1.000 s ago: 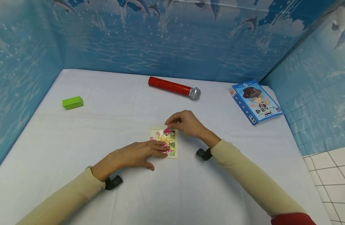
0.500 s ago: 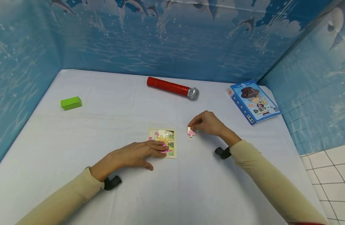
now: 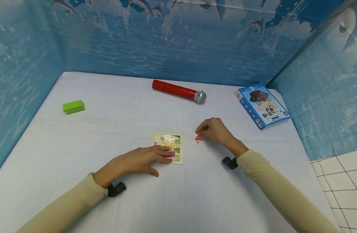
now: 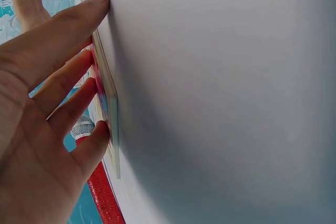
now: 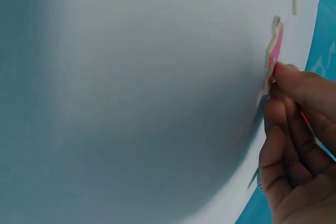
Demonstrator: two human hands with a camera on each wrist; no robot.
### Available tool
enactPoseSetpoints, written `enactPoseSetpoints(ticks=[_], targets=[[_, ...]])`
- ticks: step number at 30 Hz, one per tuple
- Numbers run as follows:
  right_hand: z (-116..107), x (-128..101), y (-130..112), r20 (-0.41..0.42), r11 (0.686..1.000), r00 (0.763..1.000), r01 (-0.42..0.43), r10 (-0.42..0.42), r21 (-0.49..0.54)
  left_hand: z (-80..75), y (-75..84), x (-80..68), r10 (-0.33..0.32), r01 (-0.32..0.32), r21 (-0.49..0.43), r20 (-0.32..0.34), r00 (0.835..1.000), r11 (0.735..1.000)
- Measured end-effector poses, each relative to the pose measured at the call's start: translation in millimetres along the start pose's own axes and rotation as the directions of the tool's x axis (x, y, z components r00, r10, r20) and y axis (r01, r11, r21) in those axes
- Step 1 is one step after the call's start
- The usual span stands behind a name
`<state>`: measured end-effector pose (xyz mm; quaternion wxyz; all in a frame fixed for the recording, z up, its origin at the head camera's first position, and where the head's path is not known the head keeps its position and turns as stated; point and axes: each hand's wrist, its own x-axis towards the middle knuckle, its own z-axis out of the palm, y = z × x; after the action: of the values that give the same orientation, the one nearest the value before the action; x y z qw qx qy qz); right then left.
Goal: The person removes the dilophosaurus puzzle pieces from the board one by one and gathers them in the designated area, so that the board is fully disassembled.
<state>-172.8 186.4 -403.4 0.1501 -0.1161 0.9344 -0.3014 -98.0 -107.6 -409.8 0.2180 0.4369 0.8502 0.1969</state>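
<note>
Even, bright light falls from above in the head view, flat and without glare. Soft, faint shadows lie under the flat left hand and beside the curled right hand on the white cloth-covered table. Straight wall edges bow outward toward the frame borders. Both wrist views are sideways; the near skin is slightly soft, and the right wrist view darkens to blue-grey away from the fingertips.
</note>
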Motion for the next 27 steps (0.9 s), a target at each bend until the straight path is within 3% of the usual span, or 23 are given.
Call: enactPoseSetpoints(ticks=[10, 19, 27], targets=[[4.6, 0.8, -4.8, -0.026, 0.998, 0.998, 0.056, -0.057, -0.04, 0.5, 0.2, 0.0, -0.003, 0.003, -0.003, 0.0, 1.0, 1.0], [22.5, 8.1, -40.2, 0.009, 0.978, 0.979, 0.204, -0.204, -0.032, 1.3, -0.9, 0.8, 0.012, -0.012, 0.0, 0.001, 1.0, 1.0], [43.3, 16.6, -64.5, 0.081, 0.959, 0.957, 0.281, -0.277, -0.042, 0.1, -1.3, 0.2, 0.018, -0.018, 0.007, 0.006, 1.0, 1.0]])
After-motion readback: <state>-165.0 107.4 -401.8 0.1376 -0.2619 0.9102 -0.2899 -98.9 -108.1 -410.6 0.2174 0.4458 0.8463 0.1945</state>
